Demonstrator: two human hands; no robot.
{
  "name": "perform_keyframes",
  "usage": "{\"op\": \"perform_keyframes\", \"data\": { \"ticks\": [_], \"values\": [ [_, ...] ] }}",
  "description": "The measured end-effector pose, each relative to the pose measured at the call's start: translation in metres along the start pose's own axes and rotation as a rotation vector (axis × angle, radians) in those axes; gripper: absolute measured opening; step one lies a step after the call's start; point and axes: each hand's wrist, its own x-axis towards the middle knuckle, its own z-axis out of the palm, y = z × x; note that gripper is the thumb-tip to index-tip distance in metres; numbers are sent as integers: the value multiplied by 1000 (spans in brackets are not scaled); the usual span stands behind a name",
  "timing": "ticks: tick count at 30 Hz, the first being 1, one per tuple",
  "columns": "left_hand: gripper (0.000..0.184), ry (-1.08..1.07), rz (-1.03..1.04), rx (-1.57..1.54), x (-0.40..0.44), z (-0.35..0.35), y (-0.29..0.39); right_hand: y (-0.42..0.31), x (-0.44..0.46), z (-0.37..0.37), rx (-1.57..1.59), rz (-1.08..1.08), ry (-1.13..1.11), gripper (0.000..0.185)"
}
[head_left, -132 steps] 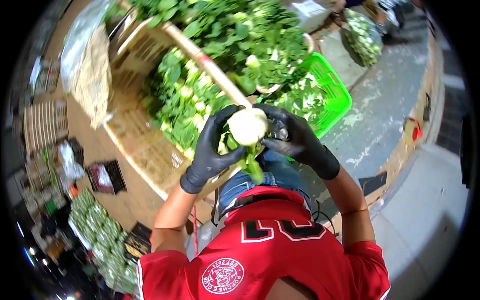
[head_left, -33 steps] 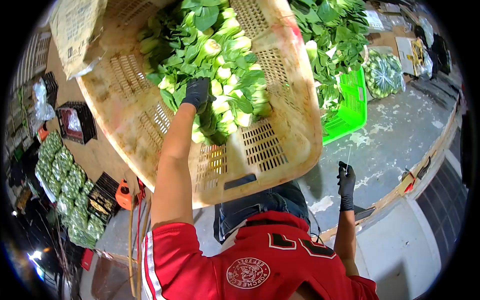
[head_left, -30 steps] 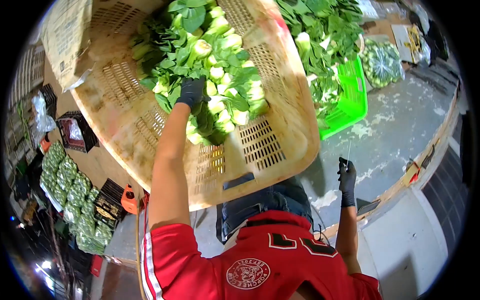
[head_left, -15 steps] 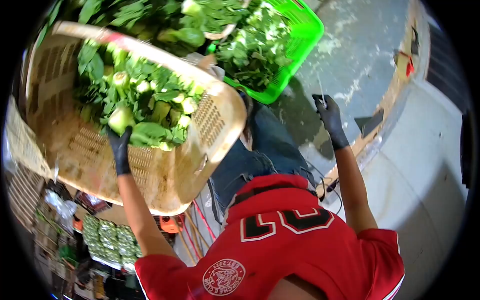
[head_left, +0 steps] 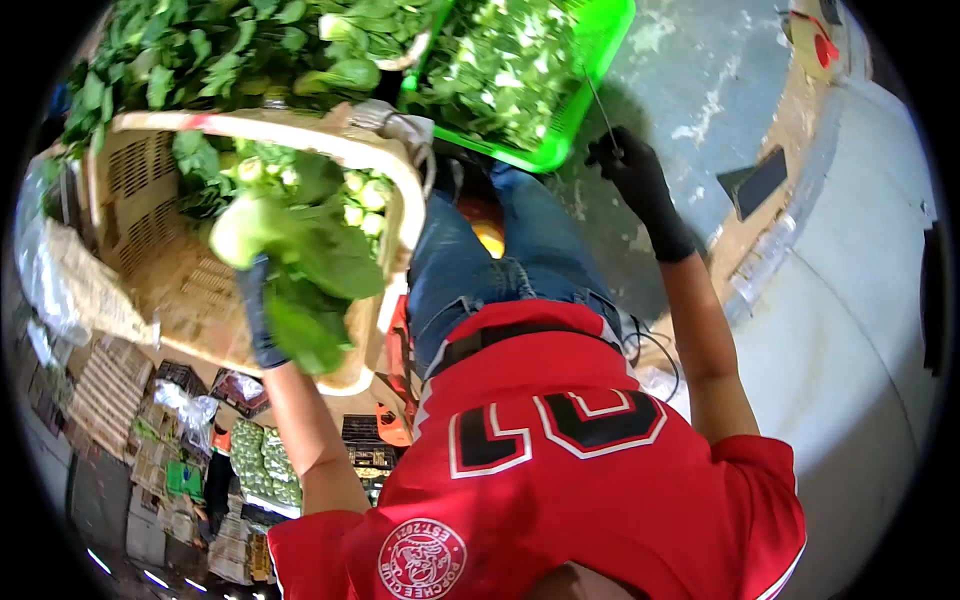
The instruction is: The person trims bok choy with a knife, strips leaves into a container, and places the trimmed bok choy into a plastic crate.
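On the brown border strip of a grey floor with white worn patches, there lies a flat black rectangular object. At the upper part of this strip is a small bright red object, whose kind I cannot tell. In the lower left are green goods packed in clear plastic, an orange object, a whitish crumpled plastic bag and a small green plastic crate.

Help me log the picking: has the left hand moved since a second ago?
Yes. The left hand has come off the heaped greens, towards the basket's near rim.
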Motion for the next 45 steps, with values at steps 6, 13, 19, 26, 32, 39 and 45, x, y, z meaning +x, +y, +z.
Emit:
{"op": "perform_keyframes", "data": {
  "ticks": [6,13,19,26,32,39,45],
  "values": [
    [69,-552,381,490,-59,155,43,-119,-34,-7,-144,-472,-69,20],
    [79,-664,638,655,-78,199,36,-161,-47,-28,-358,-800,-50,14],
    [77,-679,906,957,-86,221,42,-141,-50,-34,-296,-728,-8,13],
    [82,-841,652,716,-87,238,22,4,-15,-14,-77,89,-77,22],
    [74,-931,401,466,-77,269,18,-68,-37,-49,247,-478,151,49],
    [85,-908,619,861,-52,291,12,-87,-11,-76,132,-491,-116,55],
    [75,-790,707,776,-60,309,17,-82,-18,-87,-208,-408,250,46]
  ]
}}
